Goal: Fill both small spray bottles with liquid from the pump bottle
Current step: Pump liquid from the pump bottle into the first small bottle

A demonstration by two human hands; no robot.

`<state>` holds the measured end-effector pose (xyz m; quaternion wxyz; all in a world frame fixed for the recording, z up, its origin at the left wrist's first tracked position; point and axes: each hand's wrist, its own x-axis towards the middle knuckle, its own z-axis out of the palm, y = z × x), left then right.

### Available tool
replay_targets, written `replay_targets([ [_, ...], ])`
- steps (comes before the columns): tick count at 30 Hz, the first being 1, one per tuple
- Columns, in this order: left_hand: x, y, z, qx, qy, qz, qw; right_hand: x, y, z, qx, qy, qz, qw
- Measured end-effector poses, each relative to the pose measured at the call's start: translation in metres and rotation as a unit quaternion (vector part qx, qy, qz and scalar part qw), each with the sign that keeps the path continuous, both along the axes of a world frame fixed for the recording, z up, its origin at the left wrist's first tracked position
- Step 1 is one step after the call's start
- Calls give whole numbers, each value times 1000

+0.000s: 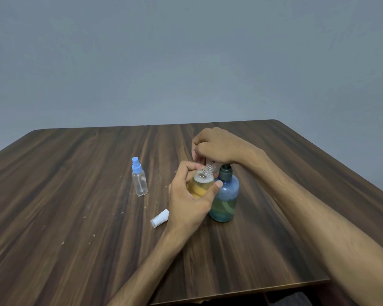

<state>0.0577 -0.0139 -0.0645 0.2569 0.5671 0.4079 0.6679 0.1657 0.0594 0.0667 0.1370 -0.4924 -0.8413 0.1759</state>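
Grey wall behind, dark wood table (75, 195). L hand (189, 202) grips an uncapped spray bottle (202, 181), tilted, part full of yellow liquid, neck right under the pump nozzle. R hand (217, 146), fingers curled, presses down on the blue pump bottle (226, 195), which is upright mid-table. 2nd spray bottle w/ blue cap (139, 177) stands empty to the left. White cap (160, 218) lies near L wrist.

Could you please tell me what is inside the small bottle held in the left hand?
The uncapped small bottle holds yellowish liquid with foam on top, nearly to its shoulder. The left hand's fingers hide its bottom.
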Motion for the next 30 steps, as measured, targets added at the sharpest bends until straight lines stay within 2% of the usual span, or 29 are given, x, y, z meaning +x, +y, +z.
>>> replay_targets([
  [4, 0, 1, 0, -3, 3, 4, 1000, -3, 0, -7, -18, -29, 2, 999],
  [9, 1, 0, 1, -5, 6, 6, 1000, 0, 1, -1, -9, -1, 2, 1000],
  [13, -1, 0, 1, -2, 11, 8, 1000, -4, 1, -7, -21, -32, -1, 999],
  [26, -1, 0, 1, 2, 12, 6, 1000, 0, 3, -2, 5, -10, -2, 1000],
  [30, 0, 0, 2, 2, 12, 8, 1000, -3, 1, -6, -3, -37, -7, 999],
])
